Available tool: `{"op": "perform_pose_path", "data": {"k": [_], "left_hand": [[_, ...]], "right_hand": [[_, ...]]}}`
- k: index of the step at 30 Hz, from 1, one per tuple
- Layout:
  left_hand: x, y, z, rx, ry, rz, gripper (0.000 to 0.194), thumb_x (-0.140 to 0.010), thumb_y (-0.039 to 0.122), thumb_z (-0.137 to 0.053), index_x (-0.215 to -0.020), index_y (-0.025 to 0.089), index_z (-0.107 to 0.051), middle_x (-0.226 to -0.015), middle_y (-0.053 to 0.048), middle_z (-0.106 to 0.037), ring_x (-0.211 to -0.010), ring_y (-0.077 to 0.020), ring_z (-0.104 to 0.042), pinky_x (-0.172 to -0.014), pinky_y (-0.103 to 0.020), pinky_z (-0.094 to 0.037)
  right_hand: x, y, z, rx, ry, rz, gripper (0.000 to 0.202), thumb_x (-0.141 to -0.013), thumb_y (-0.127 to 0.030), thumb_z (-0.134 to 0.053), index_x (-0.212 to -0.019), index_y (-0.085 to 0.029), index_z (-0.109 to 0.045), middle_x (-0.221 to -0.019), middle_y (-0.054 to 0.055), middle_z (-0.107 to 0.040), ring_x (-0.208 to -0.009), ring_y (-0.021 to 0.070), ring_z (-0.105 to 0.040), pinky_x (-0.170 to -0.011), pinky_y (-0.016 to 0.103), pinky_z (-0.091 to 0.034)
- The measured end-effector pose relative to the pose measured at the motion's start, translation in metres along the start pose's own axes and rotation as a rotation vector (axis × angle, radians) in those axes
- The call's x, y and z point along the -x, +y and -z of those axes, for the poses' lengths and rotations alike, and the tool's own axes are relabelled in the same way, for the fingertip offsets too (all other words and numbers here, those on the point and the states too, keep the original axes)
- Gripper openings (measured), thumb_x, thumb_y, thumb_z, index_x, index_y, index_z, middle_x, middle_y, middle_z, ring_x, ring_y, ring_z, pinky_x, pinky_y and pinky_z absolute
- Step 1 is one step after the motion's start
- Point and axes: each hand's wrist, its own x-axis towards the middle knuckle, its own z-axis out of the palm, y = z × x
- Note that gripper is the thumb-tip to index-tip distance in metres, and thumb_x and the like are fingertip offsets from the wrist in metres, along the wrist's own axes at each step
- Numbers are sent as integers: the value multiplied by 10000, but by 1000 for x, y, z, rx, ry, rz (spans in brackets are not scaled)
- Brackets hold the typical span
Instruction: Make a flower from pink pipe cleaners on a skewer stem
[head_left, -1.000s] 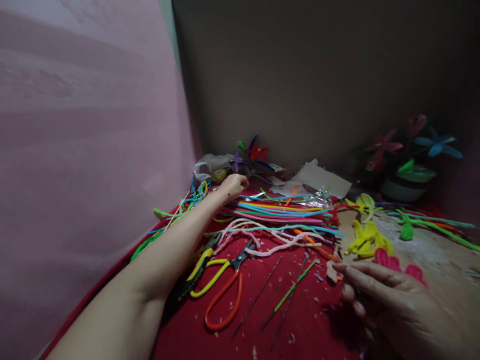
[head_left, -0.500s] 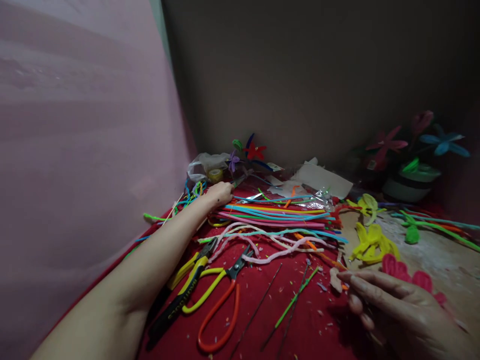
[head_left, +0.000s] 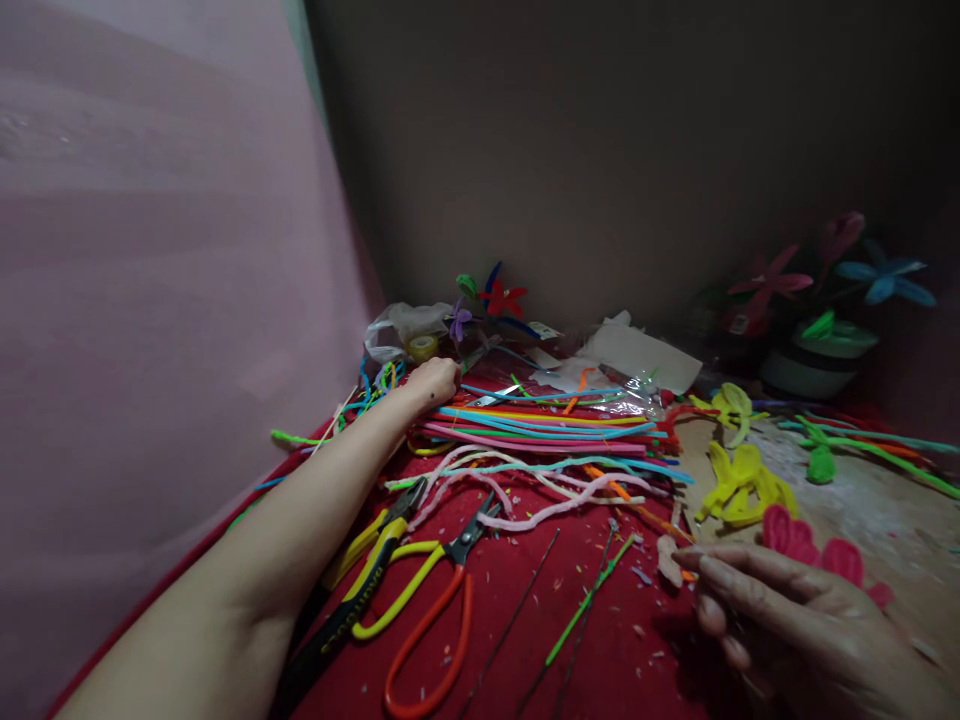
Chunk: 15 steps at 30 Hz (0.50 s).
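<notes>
My left hand (head_left: pixel 436 382) reaches to the far side of the red cloth, its fingers curled shut beside a bundle of coloured pipe cleaners (head_left: pixel 540 428). What those fingers hold, if anything, is hidden. A shiny metal blade (head_left: pixel 499 397) lies just right of them. At the lower right, my right hand (head_left: pixel 787 610) has its thumb and fingers pinched together. A small pale pink piece (head_left: pixel 669 562) shows at the fingertips; whether it is held or lies behind them I cannot tell. Bright pink fuzzy petals (head_left: pixel 791 535) appear just beyond this hand.
Yellow-and-black pliers (head_left: pixel 375 570) and cutters with red and yellow handles (head_left: pixel 442 600) lie near the left forearm. Thin dark wires (head_left: pixel 517 610), a green pipe cleaner (head_left: pixel 589 600) and yellow fuzzy loops (head_left: pixel 746 485) lie around. Pipe-cleaner flowers (head_left: pixel 885 275) stand at the back right.
The view has shifted slightly, so the tools and pipe cleaners appear a little further left. Both hands keep nearly the same pose.
</notes>
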Motion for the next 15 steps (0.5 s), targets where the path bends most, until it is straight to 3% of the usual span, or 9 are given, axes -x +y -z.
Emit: {"op": "perform_pose_path", "data": {"k": [7,15], "left_hand": [[-4,-4,2,29,-26,-18,214,-623,161,-559,-769,183,-714,-772,-85,-689,-776,-209,-632,-679,-231,-427],[-1,9,9,100,-34,-21,187,-631,260,-599,-771,197,-707,-758,-54,-685,-728,-184,-629,-630,-219,-426]], "right_hand": [[-5,4,6,28,7,10,365,-381,-455,-801,-649,-225,-711,-495,43,-564,-376,75,-422,-314,147,-306],[-5,6,4,34,8,32,322,-415,-452,-793,-656,-254,-713,-518,55,-566,-396,84,-424,-331,168,-319]]}}
